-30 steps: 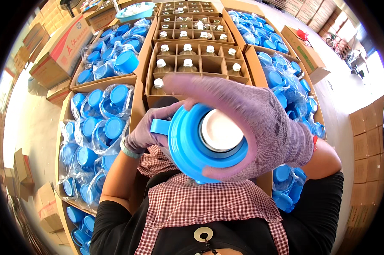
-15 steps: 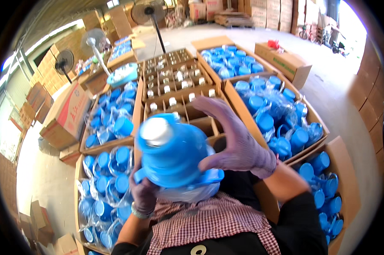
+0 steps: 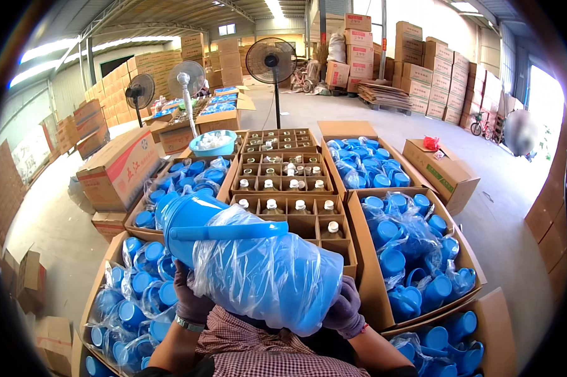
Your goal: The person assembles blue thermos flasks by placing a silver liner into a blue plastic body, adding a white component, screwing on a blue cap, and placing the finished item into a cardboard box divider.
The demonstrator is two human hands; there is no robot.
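Note:
A large blue plastic thermos flask (image 3: 264,270) with a side handle lies tilted across my front, its wider end low at the right. Clear plastic film wraps most of its body, and the handle faces up outside the film. My gloved left hand (image 3: 192,300) holds it from below near the narrower end. At the wider end my gloved right hand (image 3: 345,309) grips the edge, its fingers partly hidden behind the flask. Just beyond it stands a divided carton (image 3: 352,235) holding bottle-like pieces with white caps (image 3: 300,206).
Open cartons of blue flask parts in film flank me: one at left (image 3: 101,276), one at right (image 3: 359,264), others farther off. A light-blue basin (image 3: 213,149) with white pieces sits beyond. Closed cartons (image 3: 121,169), standing fans (image 3: 271,61) and stacked boxes (image 3: 431,75) stand around.
The flask has turned from upright, its top toward me, to lying sideways with the top at left. My right hand, spread open before, has come down onto its wider end. The view has tilted up.

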